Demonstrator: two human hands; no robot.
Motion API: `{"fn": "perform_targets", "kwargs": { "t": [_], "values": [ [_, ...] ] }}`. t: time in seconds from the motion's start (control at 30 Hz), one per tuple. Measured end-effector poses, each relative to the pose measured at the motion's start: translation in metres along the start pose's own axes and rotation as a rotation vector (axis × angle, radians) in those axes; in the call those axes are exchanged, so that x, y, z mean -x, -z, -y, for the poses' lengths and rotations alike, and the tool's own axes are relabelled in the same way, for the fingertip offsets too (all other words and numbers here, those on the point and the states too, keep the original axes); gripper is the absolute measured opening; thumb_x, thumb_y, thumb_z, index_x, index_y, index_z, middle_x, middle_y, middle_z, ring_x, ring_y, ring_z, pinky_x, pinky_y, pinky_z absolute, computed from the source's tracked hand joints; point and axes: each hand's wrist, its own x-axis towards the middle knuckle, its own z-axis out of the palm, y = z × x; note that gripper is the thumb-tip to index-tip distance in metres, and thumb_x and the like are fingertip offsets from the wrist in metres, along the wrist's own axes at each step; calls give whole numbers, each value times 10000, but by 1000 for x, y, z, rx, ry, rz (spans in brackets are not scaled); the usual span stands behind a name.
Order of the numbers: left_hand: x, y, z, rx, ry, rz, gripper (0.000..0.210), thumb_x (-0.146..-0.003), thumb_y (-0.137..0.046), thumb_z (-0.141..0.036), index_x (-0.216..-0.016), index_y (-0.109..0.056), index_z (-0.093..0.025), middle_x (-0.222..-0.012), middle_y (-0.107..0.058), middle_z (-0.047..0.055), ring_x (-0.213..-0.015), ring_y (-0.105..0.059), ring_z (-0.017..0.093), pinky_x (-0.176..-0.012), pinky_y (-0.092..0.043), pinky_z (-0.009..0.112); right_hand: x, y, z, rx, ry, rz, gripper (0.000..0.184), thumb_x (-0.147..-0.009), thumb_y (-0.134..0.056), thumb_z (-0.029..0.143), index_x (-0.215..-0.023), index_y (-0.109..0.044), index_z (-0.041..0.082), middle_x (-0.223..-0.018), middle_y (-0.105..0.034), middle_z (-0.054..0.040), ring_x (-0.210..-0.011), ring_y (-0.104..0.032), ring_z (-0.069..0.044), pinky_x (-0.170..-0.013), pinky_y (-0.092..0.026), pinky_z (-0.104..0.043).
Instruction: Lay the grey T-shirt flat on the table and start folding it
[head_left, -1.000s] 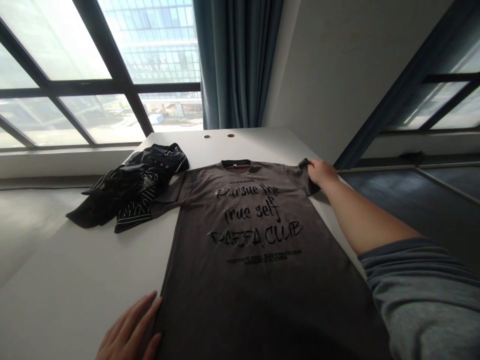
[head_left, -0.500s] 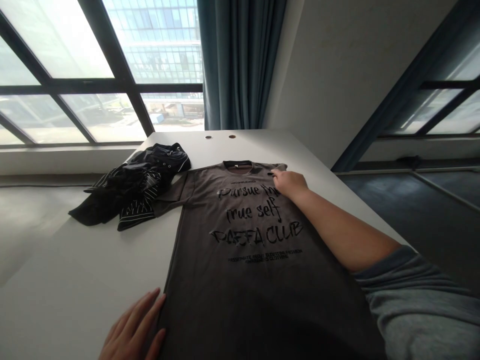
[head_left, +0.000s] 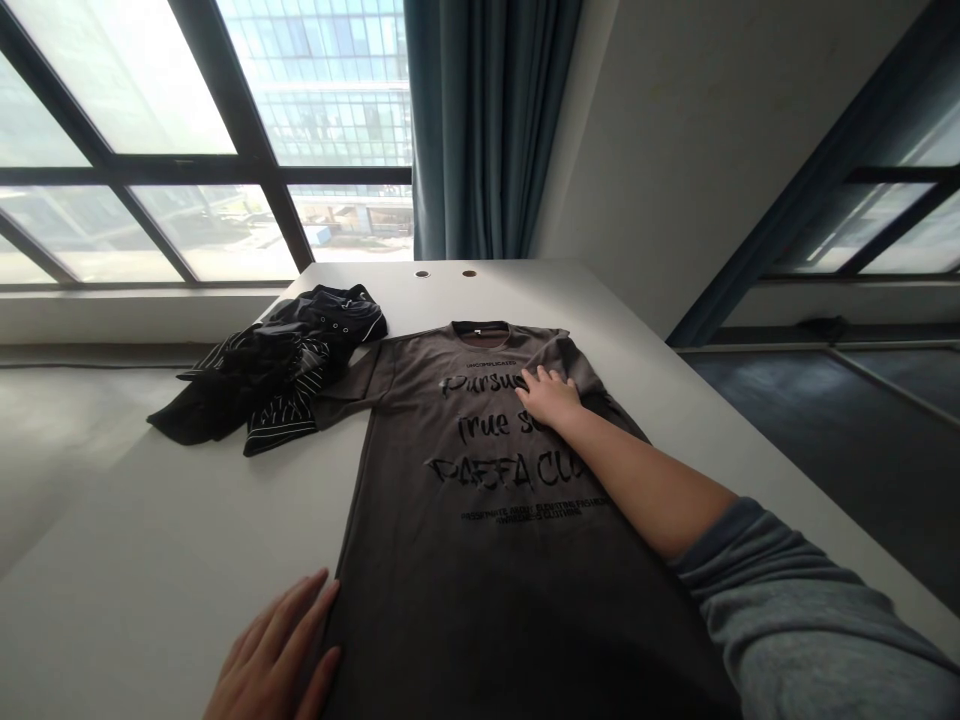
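A dark grey T-shirt with black lettering lies spread face up, its collar pointing away from me. My right hand rests on the chest with fingers spread, covering part of the lettering. At the shirt's lower left edge is my left hand, fingers extended and fingertips touching the fabric's border. The shirt's left sleeve in view lies partly against a heap of black clothes with white stripes. The right sleeve is partly hidden behind my right arm.
The white table carries the clothes and has two round holes near its far edge. Beyond stand large windows and a blue-grey curtain. A white wall rises at the right, with dark floor beside the table.
My right hand has let go of its pinch near the right shoulder and come down toward me onto the chest, fingers now spread. My left hand stays at the lower left edge.
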Motion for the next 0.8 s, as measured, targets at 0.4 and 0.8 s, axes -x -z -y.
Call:
{"fn": "perform_targets", "kwargs": {
  "t": [0.4,0.8],
  "values": [
    [2,-5,3,-16,-7,-4,617,-1012,-558,-452,-1606,-451,-327,-1557,-614,38,-1315,-670,249,-1018,-612,380,3,-10,-1,-8,61,-166,553,-1074,-404,444,-1559,-553,224,-1610,-509,-192,-1467,-461,-368,-1166,-390,-533],
    [3,-6,5,-3,-9,-5,639,-1010,-555,-454,-1625,-429,-337,-1562,-610,33,-1307,-674,247,-1004,-613,370,-32,33,-11,7,50,-34,272,-931,-652,255,-1143,-822,251,-1264,-763,-124,-1176,-671,-325,-958,-521,-392]
  ]
}}
